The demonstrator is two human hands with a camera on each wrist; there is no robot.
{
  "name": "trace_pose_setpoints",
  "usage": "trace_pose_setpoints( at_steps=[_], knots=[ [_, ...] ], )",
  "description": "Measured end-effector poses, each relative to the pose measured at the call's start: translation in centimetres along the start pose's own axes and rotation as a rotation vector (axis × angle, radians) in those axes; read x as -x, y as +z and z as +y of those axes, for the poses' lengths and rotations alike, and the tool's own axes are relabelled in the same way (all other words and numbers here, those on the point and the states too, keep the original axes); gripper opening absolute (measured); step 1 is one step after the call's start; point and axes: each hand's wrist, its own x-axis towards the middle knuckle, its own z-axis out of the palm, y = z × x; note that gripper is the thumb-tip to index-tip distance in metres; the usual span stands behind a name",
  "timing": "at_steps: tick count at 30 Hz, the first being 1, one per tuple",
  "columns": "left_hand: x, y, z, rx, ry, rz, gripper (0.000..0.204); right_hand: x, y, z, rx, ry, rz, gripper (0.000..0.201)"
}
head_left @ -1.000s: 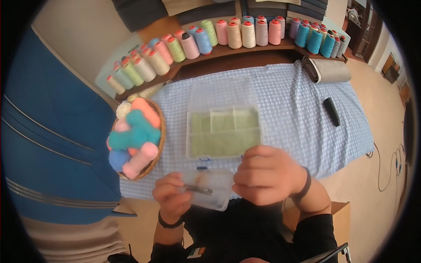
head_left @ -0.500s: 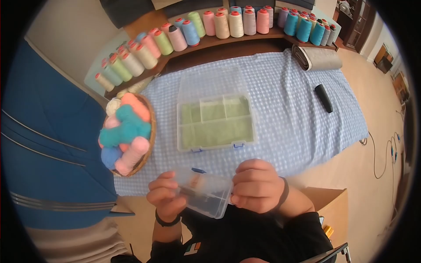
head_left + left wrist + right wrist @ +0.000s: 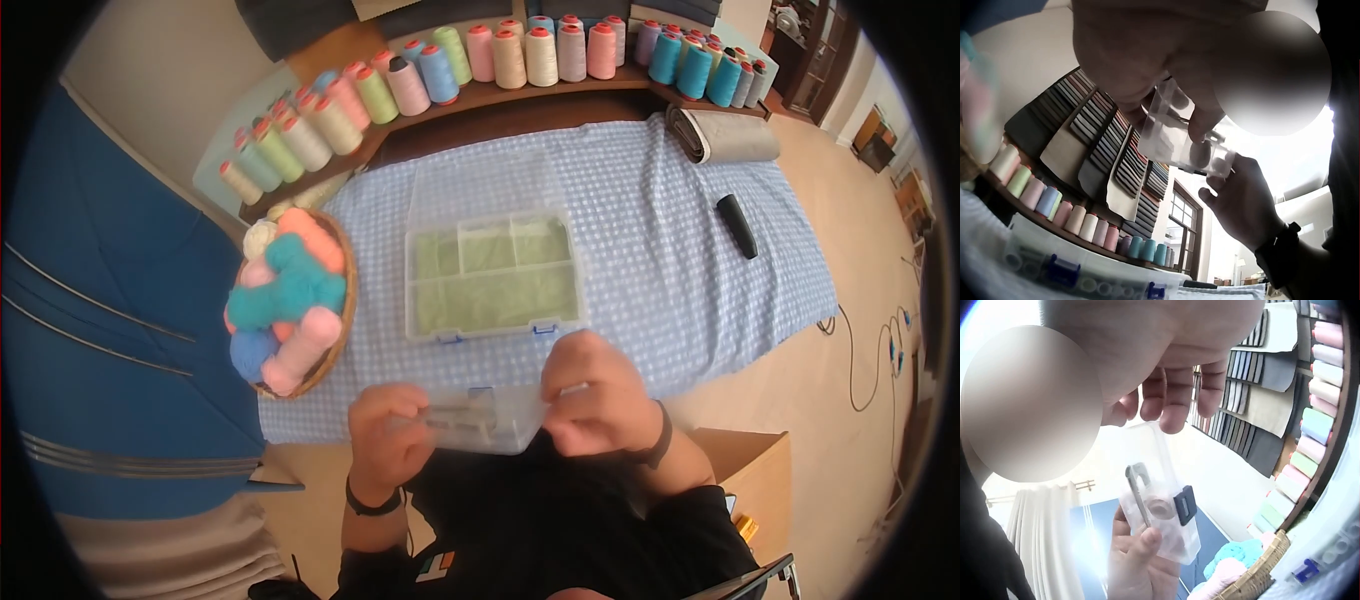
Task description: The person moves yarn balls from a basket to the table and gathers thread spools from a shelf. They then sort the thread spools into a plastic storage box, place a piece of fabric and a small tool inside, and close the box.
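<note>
A small clear plastic case (image 3: 512, 425) is held up between both hands over the table's front edge. My left hand (image 3: 385, 440) grips its left end, thumb on the near face in the right wrist view. At the opposite end my right hand (image 3: 600, 400) pinches the corner with curled fingers. A slim metal tool with a bent top (image 3: 1137, 490) shows at the case, beside a round pale shape (image 3: 1160, 508) seen through the plastic. One side carries a dark blue latch (image 3: 1185, 506). Behind the hands, a larger divided clear box (image 3: 409, 300) lies with its lid (image 3: 485, 188) raised.
Green material (image 3: 490, 300) shows in the larger box. A wicker basket (image 3: 347, 300) of yarn stands at the left. To the right are a black tapered object (image 3: 738, 226) and a folded grey cloth (image 3: 735, 136). Thread cones (image 3: 508, 58) line the shelf behind.
The small case has turned from a downward slant to nearly level. The right hand has risen slightly along its end, and the left hand has shifted a little right.
</note>
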Motion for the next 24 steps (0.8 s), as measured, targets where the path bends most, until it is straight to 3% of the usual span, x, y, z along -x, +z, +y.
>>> trace_pose_setpoints(
  at_steps=[2, 3, 9, 15, 17, 20, 24],
  knots=[
    [-0.8, 0.3, 0.2, 0.082, -0.064, -0.006, 0.041, 0.8, 0.1, 0.0, 0.003, 0.136, 0.065, 0.037],
    [-1.2, 0.4, 0.3, 0.105, -0.087, -0.017, 0.041, 0.8, -0.3, -0.3, 0.025, 0.18, 0.031, 0.056],
    [-3.4, 0.5, -0.1, 0.214, -0.316, -0.035, 0.043, -0.8, -1.0, -0.2, 0.316, 0.239, -0.209, 0.089],
    [-5.6, 0.8, -1.0, 0.305, -0.542, -0.235, 0.044, -1.2, -1.6, 0.7, 0.412, 0.241, -0.29, 0.083],
    [-7.4, 0.8, -1.0, 0.28, -0.63, -0.284, 0.044, -1.3, -2.1, 1.7, 0.449, 0.256, -0.236, 0.08],
    [-8.6, 1.5, -2.7, -0.029, -0.34, -0.251, 0.045, -1.1, -2.6, 3.6, 0.537, 0.283, -0.162, 0.074],
    [-8.9, 1.6, -4.0, -0.14, -0.28, -0.252, 0.043, -0.2, -2.4, 5.2, 0.589, 0.343, -0.117, 0.069]
  ],
)
